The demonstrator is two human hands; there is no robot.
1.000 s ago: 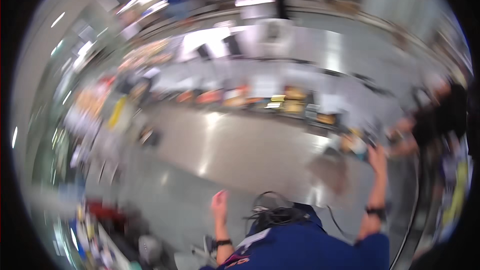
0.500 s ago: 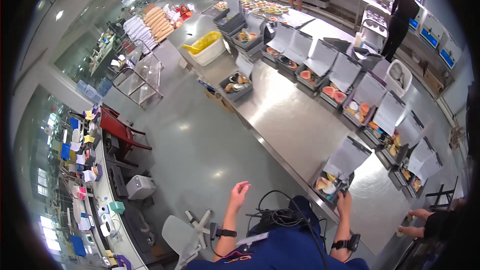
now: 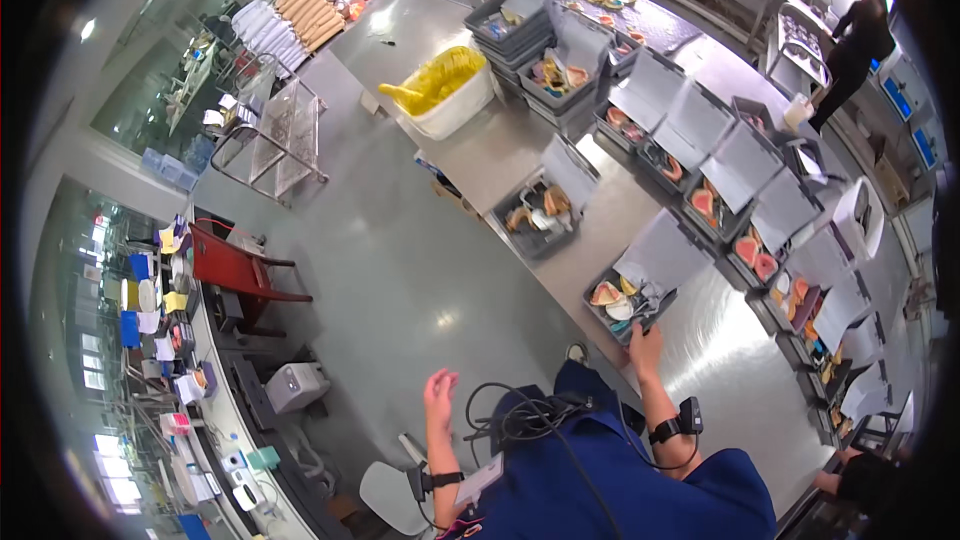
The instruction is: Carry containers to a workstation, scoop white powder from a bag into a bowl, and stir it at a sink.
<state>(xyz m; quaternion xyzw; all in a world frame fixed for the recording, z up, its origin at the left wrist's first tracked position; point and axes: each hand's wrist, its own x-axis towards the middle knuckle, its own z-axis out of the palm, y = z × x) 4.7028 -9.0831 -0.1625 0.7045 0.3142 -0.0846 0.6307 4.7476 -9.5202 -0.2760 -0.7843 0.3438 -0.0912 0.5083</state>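
Note:
My right hand (image 3: 646, 348) grips the near edge of a grey plastic bin (image 3: 603, 324) on the metal table. Pink, yellow and white pieces (image 3: 620, 297) that look like dental casts lie in the bin, beside some crumpled clear plastic. A pale sheet (image 3: 665, 250) stands tilted at its far side. My left hand (image 3: 440, 387) is raised over the floor, left of the table, with nothing in it and its fingers loosely bent. Just beyond the held bin sits another grey bin (image 3: 540, 240) with similar pieces and a sheet.
Several grey bins with sheets (image 3: 705, 200) line the table's right side. Farther off are stacked bins (image 3: 510, 35) and a white tub (image 3: 465, 115) lined with yellow plastic. A red chair (image 3: 235, 265), a wire cart (image 3: 275, 135) and a grey chair (image 3: 395, 495) stand left. People are beyond.
I have moved forward along the table. The bin in my right hand has travelled with me, closer to the other bin at the left edge. My left hand stays raised and free.

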